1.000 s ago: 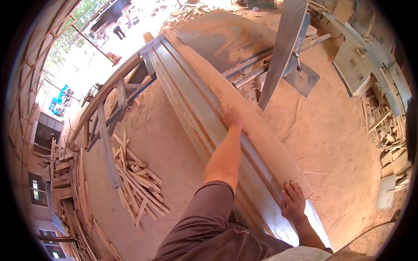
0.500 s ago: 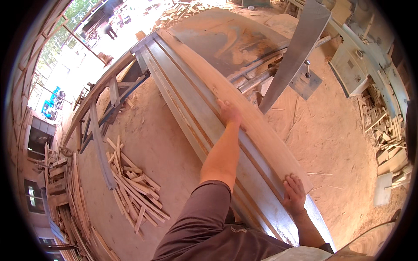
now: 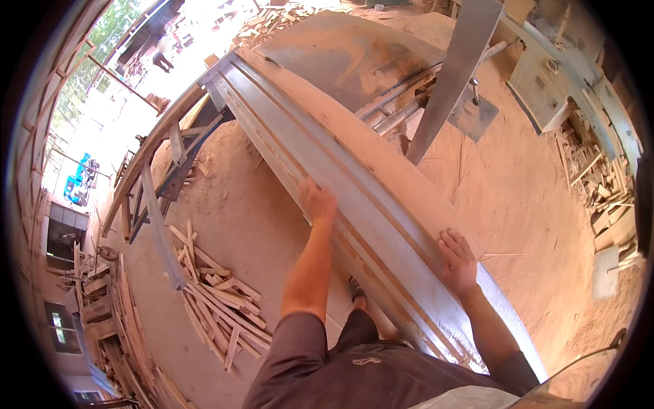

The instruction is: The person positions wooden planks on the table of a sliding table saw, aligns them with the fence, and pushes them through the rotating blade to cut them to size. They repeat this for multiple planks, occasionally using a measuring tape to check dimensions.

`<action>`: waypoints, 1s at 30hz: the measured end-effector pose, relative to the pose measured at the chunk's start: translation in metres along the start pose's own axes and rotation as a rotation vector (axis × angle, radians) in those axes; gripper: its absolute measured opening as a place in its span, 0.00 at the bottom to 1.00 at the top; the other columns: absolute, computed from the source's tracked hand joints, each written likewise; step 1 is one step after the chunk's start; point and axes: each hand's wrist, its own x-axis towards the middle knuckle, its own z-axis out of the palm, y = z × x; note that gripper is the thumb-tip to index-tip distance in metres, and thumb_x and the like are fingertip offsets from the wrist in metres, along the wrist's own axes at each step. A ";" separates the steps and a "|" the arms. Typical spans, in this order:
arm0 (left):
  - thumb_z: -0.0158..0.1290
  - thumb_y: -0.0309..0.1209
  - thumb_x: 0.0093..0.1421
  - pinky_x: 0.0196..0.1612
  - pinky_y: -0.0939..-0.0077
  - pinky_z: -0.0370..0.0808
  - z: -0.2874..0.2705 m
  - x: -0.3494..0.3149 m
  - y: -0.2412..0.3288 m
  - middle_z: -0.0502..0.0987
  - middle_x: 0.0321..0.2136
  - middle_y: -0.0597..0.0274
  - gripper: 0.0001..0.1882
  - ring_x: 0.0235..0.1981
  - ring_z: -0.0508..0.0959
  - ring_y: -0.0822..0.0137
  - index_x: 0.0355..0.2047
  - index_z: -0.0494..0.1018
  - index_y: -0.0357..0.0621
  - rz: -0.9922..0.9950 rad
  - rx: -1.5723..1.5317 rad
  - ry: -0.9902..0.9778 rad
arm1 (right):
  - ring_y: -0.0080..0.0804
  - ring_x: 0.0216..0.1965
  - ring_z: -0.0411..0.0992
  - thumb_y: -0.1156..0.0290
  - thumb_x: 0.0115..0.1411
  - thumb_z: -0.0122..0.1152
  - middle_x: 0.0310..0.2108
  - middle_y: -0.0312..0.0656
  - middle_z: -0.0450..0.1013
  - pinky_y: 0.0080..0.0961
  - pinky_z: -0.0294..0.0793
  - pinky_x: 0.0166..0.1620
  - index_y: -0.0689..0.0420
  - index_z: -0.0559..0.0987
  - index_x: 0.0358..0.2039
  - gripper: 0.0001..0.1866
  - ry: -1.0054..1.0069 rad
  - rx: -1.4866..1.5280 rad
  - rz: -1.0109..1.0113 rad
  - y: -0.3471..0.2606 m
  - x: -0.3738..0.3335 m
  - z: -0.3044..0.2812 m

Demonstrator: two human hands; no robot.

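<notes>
A long pale wooden board (image 3: 381,170) lies lengthwise along the right side of a long metal bench (image 3: 361,198) inlaid with brown strips. My right hand (image 3: 458,259) grips the board's near end, fingers bent over its top. Over on the bench's left edge is my left hand (image 3: 319,201), off the board and blurred by motion. Its fingers are too smeared to read. Beyond the board's right edge, a tall grey metal panel (image 3: 455,78) rises at a slant.
Loose wooden strips (image 3: 221,300) lie heaped on the dusty floor, left of the bench. A timber frame (image 3: 153,218) stands at the far left. Scrap wood (image 3: 613,204) is piled along the right. A broad metal sheet (image 3: 347,58) lies beyond the board. Far off stands a person (image 3: 162,61).
My left hand has left the board and moved left to the bench's edge. My right hand has moved forward with the board's near end, so the board has slid slightly away from me.
</notes>
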 end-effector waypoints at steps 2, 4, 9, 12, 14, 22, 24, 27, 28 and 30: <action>0.49 0.42 0.67 0.73 0.53 0.50 -0.032 -0.067 -0.016 0.54 0.69 0.34 0.37 0.70 0.55 0.39 0.68 0.54 0.30 -0.180 -0.020 0.092 | 0.52 0.57 0.73 0.85 0.53 0.57 0.51 0.50 0.78 0.45 0.72 0.61 0.66 0.81 0.43 0.15 -0.012 0.031 -0.005 -0.003 0.003 0.006; 0.48 0.43 0.68 0.71 0.51 0.54 -0.036 -0.119 -0.019 0.54 0.69 0.31 0.39 0.69 0.56 0.36 0.70 0.49 0.29 -0.292 -0.075 0.077 | 0.52 0.57 0.73 0.85 0.54 0.58 0.51 0.50 0.78 0.45 0.71 0.62 0.66 0.81 0.43 0.15 0.007 0.047 -0.019 -0.004 0.006 0.010; 0.45 0.42 0.69 0.65 0.50 0.64 -0.043 -0.161 0.008 0.60 0.64 0.28 0.40 0.64 0.64 0.35 0.70 0.44 0.28 -0.397 -0.292 -0.027 | 0.51 0.58 0.72 0.85 0.48 0.57 0.52 0.51 0.77 0.45 0.71 0.62 0.66 0.80 0.42 0.18 -0.029 0.065 -0.063 0.000 0.005 0.005; 0.44 0.41 0.69 0.63 0.50 0.66 -0.030 -0.154 -0.003 0.62 0.63 0.27 0.39 0.62 0.67 0.35 0.71 0.43 0.29 -0.404 -0.221 -0.022 | 0.51 0.59 0.71 0.85 0.47 0.57 0.53 0.51 0.75 0.46 0.70 0.62 0.67 0.80 0.44 0.21 -0.027 0.044 -0.105 -0.001 0.007 0.005; 0.44 0.41 0.69 0.63 0.50 0.65 -0.028 -0.154 -0.001 0.62 0.62 0.27 0.40 0.62 0.67 0.34 0.71 0.43 0.29 -0.395 -0.196 -0.003 | 0.51 0.59 0.71 0.85 0.46 0.57 0.54 0.50 0.75 0.46 0.70 0.63 0.67 0.79 0.45 0.22 -0.015 0.020 -0.113 0.003 0.004 0.010; 0.42 0.41 0.69 0.61 0.49 0.68 -0.042 -0.138 0.005 0.64 0.60 0.26 0.38 0.59 0.70 0.33 0.71 0.43 0.30 -0.408 -0.162 0.001 | 0.50 0.60 0.70 0.86 0.46 0.54 0.53 0.50 0.76 0.46 0.69 0.63 0.68 0.79 0.45 0.23 -0.010 0.034 -0.084 0.000 0.016 0.026; 0.42 0.41 0.70 0.61 0.49 0.68 -0.042 -0.128 0.002 0.64 0.60 0.26 0.38 0.58 0.70 0.33 0.70 0.44 0.30 -0.402 -0.151 0.006 | 0.50 0.60 0.70 0.86 0.48 0.53 0.53 0.50 0.76 0.46 0.69 0.64 0.67 0.79 0.45 0.21 -0.013 0.044 -0.071 -0.001 0.024 0.032; 0.42 0.42 0.70 0.60 0.49 0.69 -0.039 -0.111 -0.004 0.65 0.59 0.25 0.38 0.57 0.70 0.32 0.70 0.44 0.30 -0.389 -0.134 0.012 | 0.50 0.60 0.71 0.86 0.50 0.53 0.54 0.50 0.76 0.46 0.69 0.64 0.67 0.80 0.45 0.20 -0.011 0.043 -0.065 -0.002 0.036 0.041; 0.42 0.41 0.70 0.60 0.49 0.69 -0.038 -0.105 -0.005 0.65 0.59 0.25 0.38 0.57 0.71 0.32 0.70 0.44 0.30 -0.388 -0.126 0.015 | 0.49 0.60 0.71 0.87 0.49 0.53 0.54 0.50 0.76 0.46 0.69 0.64 0.67 0.80 0.45 0.21 -0.010 0.039 -0.066 -0.003 0.041 0.044; 0.43 0.41 0.70 0.60 0.49 0.69 -0.035 -0.093 -0.012 0.65 0.58 0.25 0.38 0.57 0.71 0.32 0.70 0.44 0.30 -0.385 -0.113 0.026 | 0.49 0.60 0.71 0.87 0.47 0.53 0.53 0.50 0.76 0.45 0.69 0.64 0.67 0.80 0.45 0.22 0.003 0.035 -0.081 -0.005 0.051 0.052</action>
